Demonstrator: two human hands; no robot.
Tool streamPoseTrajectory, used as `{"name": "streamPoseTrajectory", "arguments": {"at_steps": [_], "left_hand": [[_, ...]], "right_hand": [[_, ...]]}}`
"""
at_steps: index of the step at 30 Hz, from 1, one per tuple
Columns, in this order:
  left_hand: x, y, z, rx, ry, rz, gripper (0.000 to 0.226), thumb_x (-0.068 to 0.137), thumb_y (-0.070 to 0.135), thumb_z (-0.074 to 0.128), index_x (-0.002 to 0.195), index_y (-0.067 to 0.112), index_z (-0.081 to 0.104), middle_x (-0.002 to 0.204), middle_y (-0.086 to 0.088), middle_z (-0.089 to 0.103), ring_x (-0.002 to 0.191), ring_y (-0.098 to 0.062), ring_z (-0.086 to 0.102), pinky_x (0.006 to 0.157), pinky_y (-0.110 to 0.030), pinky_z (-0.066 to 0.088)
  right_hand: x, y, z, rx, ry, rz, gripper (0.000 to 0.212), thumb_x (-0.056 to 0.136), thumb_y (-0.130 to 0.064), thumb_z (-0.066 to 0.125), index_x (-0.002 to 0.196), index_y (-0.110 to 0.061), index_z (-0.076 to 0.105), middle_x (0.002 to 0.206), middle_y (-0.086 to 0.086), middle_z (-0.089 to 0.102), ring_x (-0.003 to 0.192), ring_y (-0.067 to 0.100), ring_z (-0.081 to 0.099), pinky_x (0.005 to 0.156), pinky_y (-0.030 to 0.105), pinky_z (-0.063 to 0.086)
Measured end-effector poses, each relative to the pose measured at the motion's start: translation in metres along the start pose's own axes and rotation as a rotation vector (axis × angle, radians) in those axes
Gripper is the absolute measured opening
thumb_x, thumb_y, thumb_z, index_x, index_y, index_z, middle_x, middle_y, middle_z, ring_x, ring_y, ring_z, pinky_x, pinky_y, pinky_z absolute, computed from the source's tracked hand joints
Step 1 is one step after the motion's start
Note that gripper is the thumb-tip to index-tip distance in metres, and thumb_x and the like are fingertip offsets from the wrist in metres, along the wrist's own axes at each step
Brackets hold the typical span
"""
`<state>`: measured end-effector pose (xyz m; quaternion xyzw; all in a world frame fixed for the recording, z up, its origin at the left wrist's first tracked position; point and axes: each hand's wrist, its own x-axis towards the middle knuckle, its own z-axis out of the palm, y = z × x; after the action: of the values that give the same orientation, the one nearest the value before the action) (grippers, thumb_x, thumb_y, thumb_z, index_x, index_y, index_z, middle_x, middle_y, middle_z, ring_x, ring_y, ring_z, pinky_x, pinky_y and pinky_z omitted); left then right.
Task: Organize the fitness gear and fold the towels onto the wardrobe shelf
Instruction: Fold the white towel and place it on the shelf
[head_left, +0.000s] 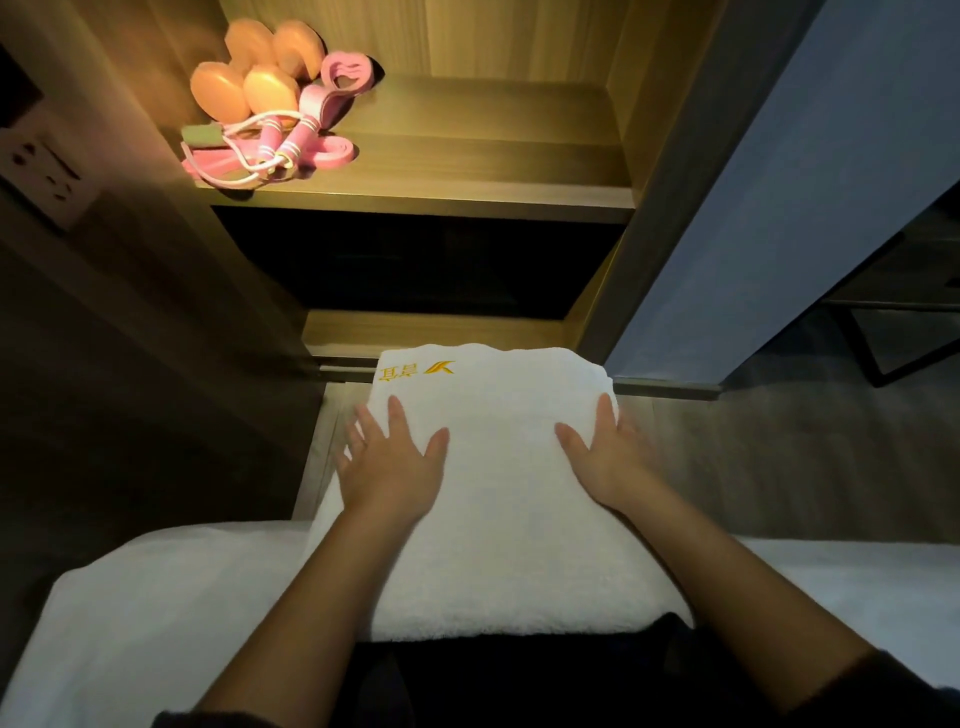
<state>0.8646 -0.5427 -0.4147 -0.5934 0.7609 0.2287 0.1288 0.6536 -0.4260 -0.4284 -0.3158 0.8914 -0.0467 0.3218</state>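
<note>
Both hands flat on the folded white towel (493, 493) in front of the wardrobe; left hand (392, 462) and right hand (605, 457) have fingers straight, gripping nothing; pink dumbbells (254, 70), jump rope (275, 143) and bands (337, 78) sit up on the lit shelf (467, 156).

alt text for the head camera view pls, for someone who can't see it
The left hand and right hand lie flat on a folded white towel in front of an open wardrobe. On its lit shelf sit dumbbells, a pink skipping rope and pink bands.
</note>
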Motion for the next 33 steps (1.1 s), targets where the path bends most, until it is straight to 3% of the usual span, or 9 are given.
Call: {"name": "streamPoseTrajectory", "arguments": {"at_steps": [3, 7, 10, 13, 17, 22, 25, 28, 33], "left_hand": [[0.011, -0.001, -0.022, -0.011, -0.020, -0.056, 0.080, 0.097, 0.064, 0.023, 0.157, 0.015, 0.000, 0.164, -0.014, -0.007, 0.150, -0.033, -0.007, 0.119, -0.051, 0.001], [0.035, 0.037, -0.030, -0.033, 0.279, 0.325, 0.065, 0.101, 0.045, 0.034, 0.156, 0.020, 0.013, 0.165, -0.003, 0.002, 0.151, -0.022, -0.003, 0.121, -0.048, 0.004], [0.044, 0.059, -0.009, 0.074, 0.181, 0.456, 0.054, 0.103, 0.040, 0.030, 0.154, 0.027, 0.019, 0.165, 0.001, 0.006, 0.152, -0.020, -0.004, 0.121, -0.052, 0.002], [0.055, 0.050, 0.009, 0.192, 0.105, 0.306, 0.059, 0.100, 0.055, 0.023, 0.154, 0.033, 0.016, 0.165, 0.001, 0.003, 0.151, -0.026, -0.005, 0.119, -0.056, 0.000], [0.079, 0.042, 0.001, 0.041, 0.052, 0.009, 0.069, 0.093, 0.069, 0.021, 0.154, 0.039, 0.011, 0.164, -0.006, 0.003, 0.149, -0.037, 0.005, 0.114, -0.059, 0.014], [0.114, 0.014, -0.018, -0.519, -0.111, -0.338, 0.094, 0.077, 0.075, 0.055, 0.147, 0.016, 0.034, 0.140, -0.013, 0.050, 0.125, -0.037, 0.051, 0.103, -0.045, 0.042], [0.123, -0.003, -0.026, -0.828, -0.307, -0.395, 0.072, 0.074, 0.070, 0.067, 0.116, 0.012, 0.064, 0.107, -0.011, 0.071, 0.096, -0.032, 0.068, 0.095, -0.042, 0.051], [0.131, -0.014, -0.029, -0.935, -0.172, -0.417, 0.045, 0.082, 0.046, 0.075, 0.105, 0.009, 0.063, 0.075, -0.004, 0.065, 0.065, -0.020, 0.065, 0.059, -0.028, 0.051], [0.141, -0.020, -0.032, -1.008, -0.085, -0.419, 0.032, 0.091, 0.025, 0.066, 0.115, 0.006, 0.057, 0.095, -0.011, 0.068, 0.076, -0.021, 0.070, 0.070, -0.033, 0.054]], "right_hand": [[0.007, -0.001, -0.016, 0.018, -0.009, 0.025, 0.084, 0.094, -0.069, 0.029, 0.157, -0.020, 0.004, 0.164, 0.009, 0.010, 0.147, 0.036, 0.019, 0.116, 0.055, 0.027], [0.026, -0.041, -0.026, -0.128, 0.247, -0.320, 0.068, 0.101, -0.057, 0.026, 0.157, -0.022, 0.010, 0.165, 0.001, 0.002, 0.152, 0.026, -0.001, 0.119, 0.052, 0.004], [0.034, -0.060, -0.008, -0.233, 0.163, -0.417, 0.058, 0.104, -0.049, 0.021, 0.157, -0.026, 0.014, 0.165, -0.002, 0.004, 0.152, 0.024, -0.001, 0.120, 0.055, 0.000], [0.046, -0.051, 0.006, -0.287, 0.097, -0.273, 0.063, 0.098, -0.062, 0.014, 0.155, -0.037, 0.005, 0.165, -0.005, -0.004, 0.151, 0.031, -0.004, 0.118, 0.060, 0.000], [0.066, -0.036, -0.009, -0.003, -0.003, 0.023, 0.076, 0.092, -0.074, 0.019, 0.156, -0.034, 0.003, 0.165, 0.006, 0.005, 0.148, 0.040, 0.013, 0.117, 0.059, 0.021], [0.084, -0.016, -0.031, 0.589, -0.121, 0.264, 0.081, 0.090, -0.068, 0.046, 0.150, -0.014, 0.034, 0.152, 0.012, 0.041, 0.134, 0.035, 0.044, 0.113, 0.049, 0.034], [0.089, -0.001, -0.031, 0.956, -0.171, 0.310, 0.050, 0.089, -0.054, 0.064, 0.120, -0.015, 0.063, 0.127, 0.011, 0.064, 0.113, 0.030, 0.062, 0.105, 0.047, 0.044], [0.095, 0.005, -0.032, 1.053, -0.159, 0.339, 0.035, 0.091, -0.039, 0.067, 0.113, -0.013, 0.063, 0.123, 0.012, 0.065, 0.108, 0.032, 0.062, 0.104, 0.047, 0.045], [0.106, 0.004, -0.029, 0.995, -0.044, 0.366, 0.048, 0.091, -0.036, 0.067, 0.132, -0.014, 0.052, 0.126, 0.010, 0.062, 0.108, 0.032, 0.061, 0.101, 0.051, 0.047]]}}
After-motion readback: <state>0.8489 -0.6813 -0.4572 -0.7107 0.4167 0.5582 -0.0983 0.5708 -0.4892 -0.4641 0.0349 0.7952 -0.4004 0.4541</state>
